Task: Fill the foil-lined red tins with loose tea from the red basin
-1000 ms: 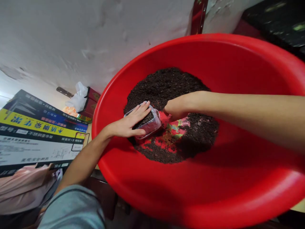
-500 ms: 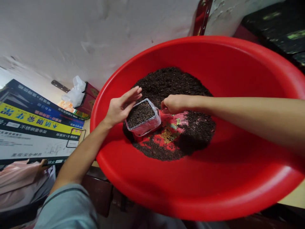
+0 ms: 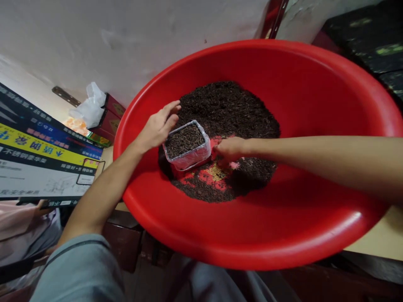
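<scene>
A small rectangular box (image 3: 189, 158), lined with clear plastic, stands in a big red basin (image 3: 252, 247). Dark loose bits like tea leaves (image 3: 185, 140) fill it nearly to the rim. My left hand (image 3: 159, 126) is over the box's left edge, fingers stretched out and holding nothing. To the right of the box, my right hand (image 3: 231, 150) is low over the patterned basin floor (image 3: 217, 172), its fingers curled downward. Whatever lies in those fingers is hidden. More of the dark loose bits (image 3: 229, 105) are heaped behind the hands and spread around the bare patch.
Large printed cartons (image 3: 40, 155) stand to the left. Beside the basin are dark red boxes (image 3: 108, 117) with a white plastic bag (image 3: 91, 105) on top. A pale wall (image 3: 126, 37) rises behind, and a dark bulky object (image 3: 365, 46) is at the back right.
The view has shifted slightly. My right hand has moved a little down and closer to the bare patch, fingers curled. My left hand has lifted slightly off the box's edge.
</scene>
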Tool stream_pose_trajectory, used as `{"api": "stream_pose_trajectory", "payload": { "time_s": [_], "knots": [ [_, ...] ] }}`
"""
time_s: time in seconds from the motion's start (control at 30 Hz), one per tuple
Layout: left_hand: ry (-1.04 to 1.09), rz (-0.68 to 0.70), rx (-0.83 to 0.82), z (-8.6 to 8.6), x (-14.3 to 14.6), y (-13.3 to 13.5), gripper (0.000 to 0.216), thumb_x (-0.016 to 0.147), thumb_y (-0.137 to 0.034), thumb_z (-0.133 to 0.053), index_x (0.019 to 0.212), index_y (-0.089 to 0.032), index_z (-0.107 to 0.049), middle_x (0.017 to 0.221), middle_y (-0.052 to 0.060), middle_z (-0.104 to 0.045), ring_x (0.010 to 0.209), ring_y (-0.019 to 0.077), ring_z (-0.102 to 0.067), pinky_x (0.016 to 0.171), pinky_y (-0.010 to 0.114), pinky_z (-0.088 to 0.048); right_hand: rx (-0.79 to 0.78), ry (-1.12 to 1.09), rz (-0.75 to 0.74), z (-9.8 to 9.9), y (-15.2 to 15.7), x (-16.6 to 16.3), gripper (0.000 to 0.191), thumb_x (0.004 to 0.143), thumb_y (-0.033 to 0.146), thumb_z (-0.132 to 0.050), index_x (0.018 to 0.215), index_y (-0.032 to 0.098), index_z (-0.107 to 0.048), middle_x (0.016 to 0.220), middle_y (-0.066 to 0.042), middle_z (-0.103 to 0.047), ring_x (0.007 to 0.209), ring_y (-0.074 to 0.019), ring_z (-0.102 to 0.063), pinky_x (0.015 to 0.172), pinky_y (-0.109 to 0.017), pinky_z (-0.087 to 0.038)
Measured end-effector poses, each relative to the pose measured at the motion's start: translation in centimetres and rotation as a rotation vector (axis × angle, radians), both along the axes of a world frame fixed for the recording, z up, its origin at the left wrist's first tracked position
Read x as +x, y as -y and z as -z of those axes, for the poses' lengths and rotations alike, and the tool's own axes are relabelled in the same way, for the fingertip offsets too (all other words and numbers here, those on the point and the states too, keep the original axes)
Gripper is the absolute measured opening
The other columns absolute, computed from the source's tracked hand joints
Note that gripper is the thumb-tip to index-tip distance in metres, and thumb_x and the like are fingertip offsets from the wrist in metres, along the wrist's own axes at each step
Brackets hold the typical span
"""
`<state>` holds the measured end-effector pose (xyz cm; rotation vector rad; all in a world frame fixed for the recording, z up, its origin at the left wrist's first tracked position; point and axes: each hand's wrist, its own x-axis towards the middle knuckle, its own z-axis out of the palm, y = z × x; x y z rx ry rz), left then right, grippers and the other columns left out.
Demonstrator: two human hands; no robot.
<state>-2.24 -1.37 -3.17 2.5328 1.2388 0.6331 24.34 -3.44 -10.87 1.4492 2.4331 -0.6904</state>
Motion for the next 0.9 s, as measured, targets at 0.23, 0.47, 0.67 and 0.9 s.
{"api": "stream_pose_trajectory", "payload": {
  "time_s": [0.23, 0.47, 0.67, 0.9],
  "knots": [
    [0.19, -0.213, 0.12, -0.1, -2.7, -2.3, 0.077, 0.098, -0.091, -0.031, 0.128, -0.028, -0.065, 0.105, 0.001, -0.083, 0.089, 0.0194, -0.072, 0.095, 0.043, -0.058, 0.133, 0.265, -0.323, 2.6, 5.0, -1.2, 0.021, 0.1, 0.018, -0.061, 0.105, 0.011, -0.08, 0.108, -0.025, -0.078, 0.099, -0.0362, -0.078, 0.081, -0.044, -0.061],
    [0.271, -0.145, 0.044, -0.2, -2.4, -2.3, 0.072, 0.098, -0.092, -0.029, 0.109, -0.032, -0.066, 0.086, -0.002, -0.076, 0.067, 0.0158, -0.066, 0.073, 0.038, -0.055, 0.289, -0.266, -1.019, 6.4, 7.6, -0.6, 0.045, 0.105, 0.04, -0.057, 0.145, 0.02, -0.068, 0.164, -0.024, -0.053, 0.144, -0.0398, -0.059, 0.113, -0.062, -0.051],
    [0.283, -0.137, 0.086, -1.0, -2.2, -1.9, 0.054, 0.109, -0.073, -0.036, 0.12, -0.029, -0.065, 0.087, -0.001, -0.073, 0.066, 0.0163, -0.067, 0.069, 0.035, -0.053, 0.212, -0.426, -1.097, 11.7, 6.3, -2.9, 0.059, 0.106, 0.037, -0.052, 0.164, 0.025, -0.05, 0.177, -0.018, -0.035, 0.165, -0.0353, -0.033, 0.131, -0.07, -0.024],
    [0.238, -0.162, 0.07, -1.8, -2.1, -1.3, 0.046, 0.117, -0.052, -0.037, 0.134, -0.02, -0.066, 0.09, 0.001, -0.072, 0.068, 0.0131, -0.065, 0.072, 0.028, -0.05, 0.238, -0.386, -1.095, 12.4, 6.4, -6.1, 0.04, 0.112, 0.034, -0.047, 0.14, 0.013, -0.067, 0.137, -0.019, -0.07, 0.126, -0.0276, -0.062, 0.105, -0.045, -0.05]
  ]
}}
